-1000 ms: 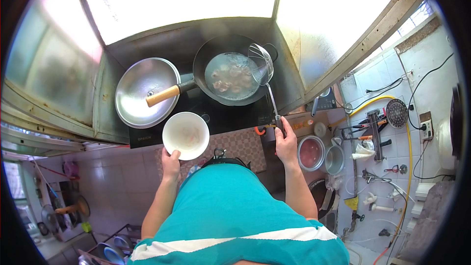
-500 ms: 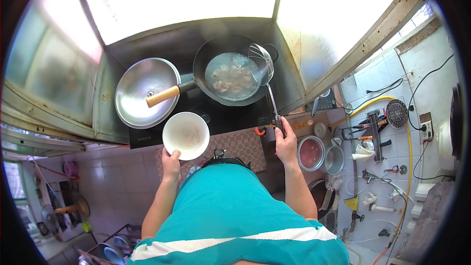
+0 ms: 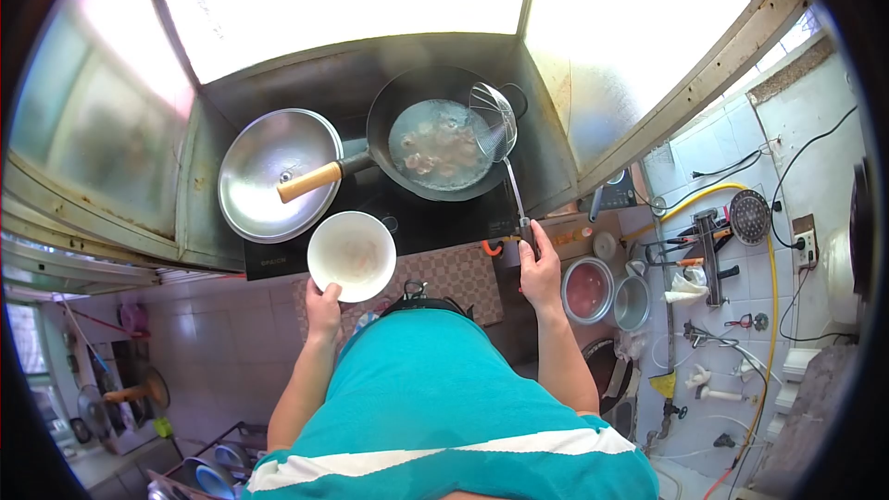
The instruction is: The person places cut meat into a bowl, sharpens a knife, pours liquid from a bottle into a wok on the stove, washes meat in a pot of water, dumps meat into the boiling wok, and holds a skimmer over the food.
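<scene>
My left hand (image 3: 324, 307) grips the near rim of a white bowl (image 3: 352, 256), tilted so that its inside faces me; a faint residue shows at the bottom. My right hand (image 3: 540, 268) is closed round the dark handle of a wire skimmer (image 3: 495, 120). The skimmer's basket rests over the right rim of a wok (image 3: 380, 116), and nothing shows in it. Pale pieces of meat (image 3: 442, 153) lie in cloudy, steaming liquid in the wok. The wok's wooden handle (image 3: 310, 182) points left, over a large metal lid (image 3: 255, 157).
A black cooktop (image 3: 435, 218) lies under the wok, with metal walls round it. To the right stand a pot with reddish contents (image 3: 586, 290) and a metal pot (image 3: 632, 301). A yellow hose (image 3: 773, 315) and several tools hang on the tiled wall.
Almost nothing differs. The view has shifted very slightly, and the steam and liquid surface in the wok look a little different. Both hands keep their hold and place.
</scene>
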Available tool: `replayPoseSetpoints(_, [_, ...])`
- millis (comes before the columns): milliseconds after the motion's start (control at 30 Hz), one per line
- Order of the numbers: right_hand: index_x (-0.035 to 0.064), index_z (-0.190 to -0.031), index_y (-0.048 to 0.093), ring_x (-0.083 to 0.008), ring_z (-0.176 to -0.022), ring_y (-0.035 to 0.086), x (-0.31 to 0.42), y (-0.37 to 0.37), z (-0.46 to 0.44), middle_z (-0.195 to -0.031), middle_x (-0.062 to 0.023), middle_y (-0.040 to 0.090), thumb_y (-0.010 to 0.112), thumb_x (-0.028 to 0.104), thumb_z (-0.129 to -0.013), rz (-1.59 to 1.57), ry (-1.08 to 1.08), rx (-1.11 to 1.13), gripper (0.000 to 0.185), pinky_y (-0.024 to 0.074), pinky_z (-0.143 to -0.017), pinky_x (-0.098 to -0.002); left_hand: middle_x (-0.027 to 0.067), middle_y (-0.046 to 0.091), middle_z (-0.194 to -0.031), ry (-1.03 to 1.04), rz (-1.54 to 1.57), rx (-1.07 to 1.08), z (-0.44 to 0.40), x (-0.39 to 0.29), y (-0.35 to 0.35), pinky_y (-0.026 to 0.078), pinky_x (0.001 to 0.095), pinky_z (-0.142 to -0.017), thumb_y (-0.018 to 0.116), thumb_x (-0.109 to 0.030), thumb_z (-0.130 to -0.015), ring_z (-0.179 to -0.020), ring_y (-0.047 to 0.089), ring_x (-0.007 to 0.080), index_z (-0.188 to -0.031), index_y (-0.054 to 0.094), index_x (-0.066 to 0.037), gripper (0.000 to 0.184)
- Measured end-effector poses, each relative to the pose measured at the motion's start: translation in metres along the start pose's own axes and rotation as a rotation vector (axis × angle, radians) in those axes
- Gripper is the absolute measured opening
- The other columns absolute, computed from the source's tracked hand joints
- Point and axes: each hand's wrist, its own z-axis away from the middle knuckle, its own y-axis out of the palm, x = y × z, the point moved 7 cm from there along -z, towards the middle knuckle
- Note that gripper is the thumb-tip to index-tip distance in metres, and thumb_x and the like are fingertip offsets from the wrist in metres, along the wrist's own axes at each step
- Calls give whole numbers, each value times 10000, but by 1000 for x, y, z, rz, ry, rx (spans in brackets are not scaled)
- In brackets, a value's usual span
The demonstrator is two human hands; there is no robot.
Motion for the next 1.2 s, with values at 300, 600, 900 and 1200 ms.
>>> replayPoseSetpoints(300, [-50, -1320, 484, -272, -1101, 601, -2, 3, -2, -1192, -211, 619, 559, 124, -933, -16, -7, 7, 430, 449, -944, -331, 128, 570, -1114, -6, 7, 2, -1, 0, -1, 600, 352, -619, 522, -45, -809, -908, 647, 232, -1265, 423, -11, 468])
replayPoseSetpoints(600, [-52, -1319, 484, -278, -1105, 601, -2, 3, -2, -1203, -217, 614, 558, 127, -933, -13, -35, -1, 431, 449, -945, -333, 124, 570, -1108, -16, 9, -4, 0, -1, 0, 596, 349, -621, 521, -40, -812, -901, 644, 223, -1253, 430, -17, 451])
replayPoseSetpoints(900, [-49, -1317, 487, -285, -1102, 603, 1, 4, -1, -1190, -222, 618, 559, 129, -932, -15, -24, 1, 430, 449, -947, -339, 118, 572, -1095, -6, 8, -2, -1, 0, -2, 590, 343, -615, 524, -48, -812, -889, 643, 217, -1240, 438, -20, 437])
replayPoseSetpoints(1200, [-47, -1320, 484, -281, -1121, 593, -3, 4, 0, -1206, -219, 612, 558, 132, -934, -20, -39, -2, 432, 443, -957, -340, 120, 574, -1098, 14, 19, 9, -2, 2, -2, 590, 340, -621, 523, -47, -810, -896, 642, 218, -1250, 434, -13, 450])
